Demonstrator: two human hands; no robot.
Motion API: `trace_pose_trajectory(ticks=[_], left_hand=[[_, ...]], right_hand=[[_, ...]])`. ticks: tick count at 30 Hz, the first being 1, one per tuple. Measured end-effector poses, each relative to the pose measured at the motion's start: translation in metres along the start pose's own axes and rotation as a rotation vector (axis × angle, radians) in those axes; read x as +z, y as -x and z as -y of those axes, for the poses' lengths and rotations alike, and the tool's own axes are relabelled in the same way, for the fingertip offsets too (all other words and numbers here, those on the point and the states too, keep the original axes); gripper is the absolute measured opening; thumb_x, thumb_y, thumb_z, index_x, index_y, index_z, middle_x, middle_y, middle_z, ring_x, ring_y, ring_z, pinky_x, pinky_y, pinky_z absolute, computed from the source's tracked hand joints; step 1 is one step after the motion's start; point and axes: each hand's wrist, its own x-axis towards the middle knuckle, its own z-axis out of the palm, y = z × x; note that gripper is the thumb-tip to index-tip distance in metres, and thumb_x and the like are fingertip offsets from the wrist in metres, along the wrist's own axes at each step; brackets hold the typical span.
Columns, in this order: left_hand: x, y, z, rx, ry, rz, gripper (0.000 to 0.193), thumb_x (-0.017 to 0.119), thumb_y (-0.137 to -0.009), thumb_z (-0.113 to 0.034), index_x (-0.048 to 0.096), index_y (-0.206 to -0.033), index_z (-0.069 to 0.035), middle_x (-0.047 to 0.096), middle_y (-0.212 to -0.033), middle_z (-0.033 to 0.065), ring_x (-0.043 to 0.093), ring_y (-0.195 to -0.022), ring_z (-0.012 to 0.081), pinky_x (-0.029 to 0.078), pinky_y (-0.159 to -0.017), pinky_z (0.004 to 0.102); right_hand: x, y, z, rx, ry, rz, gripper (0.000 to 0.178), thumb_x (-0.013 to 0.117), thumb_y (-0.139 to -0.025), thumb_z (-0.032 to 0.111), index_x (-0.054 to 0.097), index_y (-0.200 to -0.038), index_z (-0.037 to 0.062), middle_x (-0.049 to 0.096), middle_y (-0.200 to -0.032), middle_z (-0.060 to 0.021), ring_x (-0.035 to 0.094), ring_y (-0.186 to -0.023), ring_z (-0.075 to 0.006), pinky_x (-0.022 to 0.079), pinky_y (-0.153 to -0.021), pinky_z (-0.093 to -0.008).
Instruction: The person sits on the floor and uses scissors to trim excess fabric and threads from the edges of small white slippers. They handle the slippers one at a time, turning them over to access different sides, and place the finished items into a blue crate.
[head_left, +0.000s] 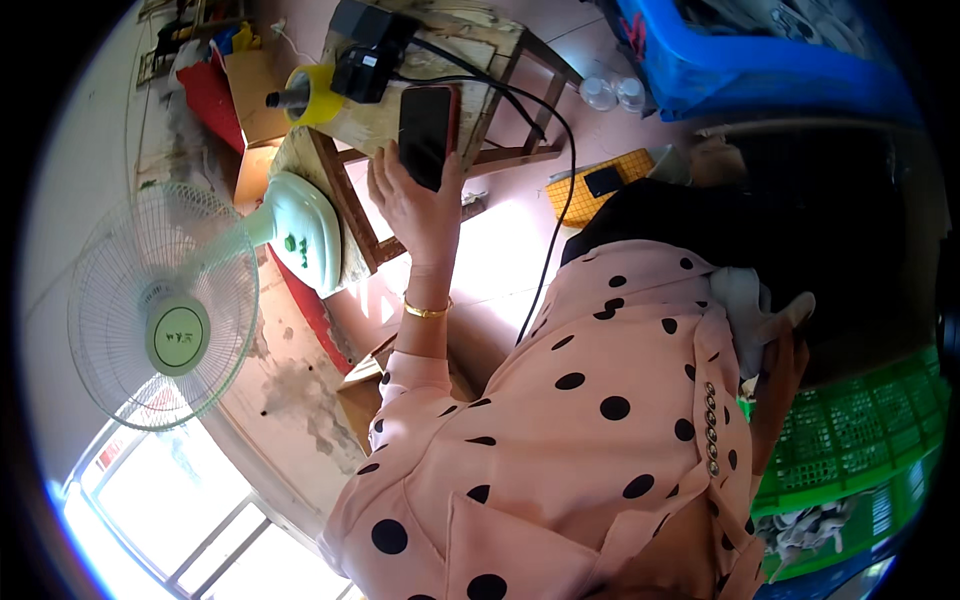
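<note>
The thin black phone with a red edge (428, 125) was in the left hand (415, 205), over the worn, pale wooden stool top (362, 128). The thumb was by its right side, the fingers were by its left, and its bottom end lay over the palm, so the grip looked narrow and light. I could not tell if it touched the wood. It seemed light, hard and stiff, with a smooth front that could slip and glass that could crack. The best place to hold it was likely by both long sides, low down, away from the boxy black plastic plug (361, 76). The right hand (787, 350) was beside a crumpled whitish cloth (738, 305), but I could not tell if it held it
</note>
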Motion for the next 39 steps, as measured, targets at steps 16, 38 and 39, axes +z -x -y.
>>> trace_pose_trajectory(ticks=[16,38,39], left_hand=[[0.024,-0.009,0.009,-0.081,0.069,-0.02,0.082,0.075,-0.075,-0.031,0.039,-0.136,0.009,0.056,-0.124,0.0242,0.052,-0.114,0.0383,0.037,-0.103,0.0456],[-0.001,0.025,-0.139,0.53,1.045,0.126,0.028,0.08,-0.067,-0.007,0.053,-0.075,-0.01,0.058,-0.077,0.0031,0.055,-0.075,0.0261,0.047,-0.07,0.0376],[0.002,0.024,-0.143,0.525,1.088,0.174,0.028,0.079,-0.066,-0.004,0.053,-0.074,-0.01,0.057,-0.075,0.0031,0.055,-0.072,0.0259,0.047,-0.065,0.0358]], right_hand=[[0.009,0.003,0.015,0.033,0.023,-0.026,0.022,0.065,-0.093,0.024,0.049,-0.081,0.013,0.028,-0.065,0.0099,0.026,-0.058,-0.0018,0.021,-0.053,-0.0237],[0.01,0.029,0.032,-0.119,0.189,0.005,0.022,0.06,-0.095,0.023,0.054,-0.089,0.0034,0.045,-0.072,0.0068,0.037,-0.062,-0.0027,0.027,-0.053,-0.0244],[0.003,0.026,0.027,-0.12,0.197,0.017,0.022,0.06,-0.095,0.023,0.054,-0.087,0.0036,0.045,-0.07,0.0071,0.037,-0.06,-0.0026,0.026,-0.052,-0.0243]])
